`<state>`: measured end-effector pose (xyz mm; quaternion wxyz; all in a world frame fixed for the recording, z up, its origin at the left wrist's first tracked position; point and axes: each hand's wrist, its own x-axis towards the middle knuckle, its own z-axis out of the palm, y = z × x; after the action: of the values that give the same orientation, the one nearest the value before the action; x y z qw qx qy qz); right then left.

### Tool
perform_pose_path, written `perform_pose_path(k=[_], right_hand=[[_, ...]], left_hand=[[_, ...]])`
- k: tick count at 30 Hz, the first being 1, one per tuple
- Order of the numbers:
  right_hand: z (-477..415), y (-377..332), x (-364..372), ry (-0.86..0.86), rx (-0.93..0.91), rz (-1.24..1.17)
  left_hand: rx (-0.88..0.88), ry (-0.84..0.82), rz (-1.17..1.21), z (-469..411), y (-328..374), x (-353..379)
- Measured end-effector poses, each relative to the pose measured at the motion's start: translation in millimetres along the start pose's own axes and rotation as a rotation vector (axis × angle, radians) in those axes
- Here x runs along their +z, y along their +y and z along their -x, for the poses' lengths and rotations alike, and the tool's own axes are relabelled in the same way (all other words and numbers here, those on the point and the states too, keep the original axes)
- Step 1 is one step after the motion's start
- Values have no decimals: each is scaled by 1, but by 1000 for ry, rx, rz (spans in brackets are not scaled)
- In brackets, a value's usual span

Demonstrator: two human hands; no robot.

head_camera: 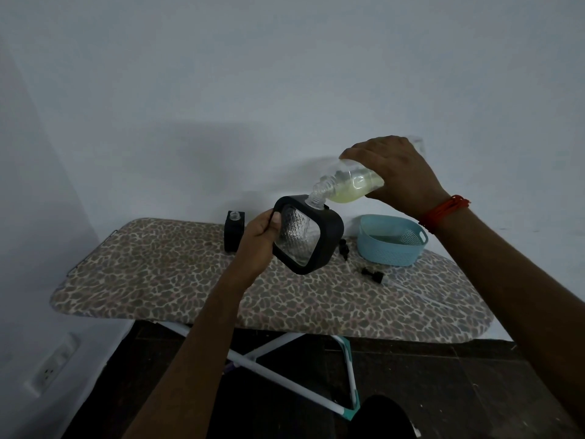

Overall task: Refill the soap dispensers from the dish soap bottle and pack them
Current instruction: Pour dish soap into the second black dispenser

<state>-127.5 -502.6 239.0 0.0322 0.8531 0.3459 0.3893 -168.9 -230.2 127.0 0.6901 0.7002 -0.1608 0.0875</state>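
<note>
My left hand (258, 237) grips a square black-framed soap dispenser (311, 237) with a clear textured body, held tilted above the ironing board. My right hand (400, 174) holds the clear dish soap bottle (351, 185), tipped down to the left, its threaded neck at the dispenser's open mouth. Pale yellow-green soap lies in the bottle's lower side. A second black dispenser (234, 231) stands uncapped on the board behind my left hand. Two black pump heads lie on the board: one pump (343, 247) beside the basket, the other pump (373, 275) nearer, with a clear tube.
A light blue perforated basket (391, 251) sits at the board's far right. The leopard-print ironing board (190, 280) stands on white legs against a pale wall. A wall socket (50, 370) is low on the left. The floor below is dark.
</note>
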Motion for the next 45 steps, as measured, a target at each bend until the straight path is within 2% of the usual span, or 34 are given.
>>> perform_pose_path(k=[45], right_hand=[[1, -6, -3, 65, -11, 31]], left_hand=[[15, 11, -14, 4, 6, 1]])
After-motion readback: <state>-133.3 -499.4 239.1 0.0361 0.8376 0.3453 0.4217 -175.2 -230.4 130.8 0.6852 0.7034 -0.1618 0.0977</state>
